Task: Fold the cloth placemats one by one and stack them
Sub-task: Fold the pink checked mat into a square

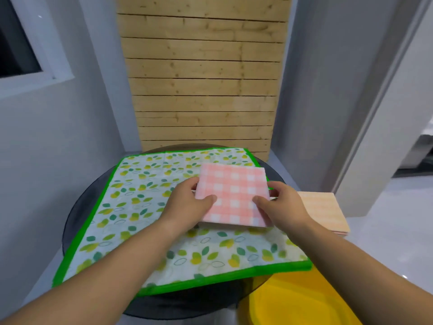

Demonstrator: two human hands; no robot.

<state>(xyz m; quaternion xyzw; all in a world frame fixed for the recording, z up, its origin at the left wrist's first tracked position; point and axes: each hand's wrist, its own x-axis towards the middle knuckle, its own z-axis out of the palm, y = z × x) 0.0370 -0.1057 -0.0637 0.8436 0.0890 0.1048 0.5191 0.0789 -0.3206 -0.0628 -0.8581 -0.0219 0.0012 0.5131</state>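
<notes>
A folded pink and white checked placemat [234,193] is held just above the table's middle. My left hand [187,205] grips its left edge, thumb on top. My right hand [283,202] grips its right edge the same way. Under it lies a large leaf-patterned mat with a green border [131,207], spread flat over the round dark table [77,207]. To the right, a stack of folded peach-coloured placemats [325,212] sits past the table's edge, partly hidden by my right hand.
A yellow tub [297,299] stands at the lower right below the table. A wooden slat panel [203,78] leans against the grey wall behind the table. A window is at the upper left and a doorway at the right.
</notes>
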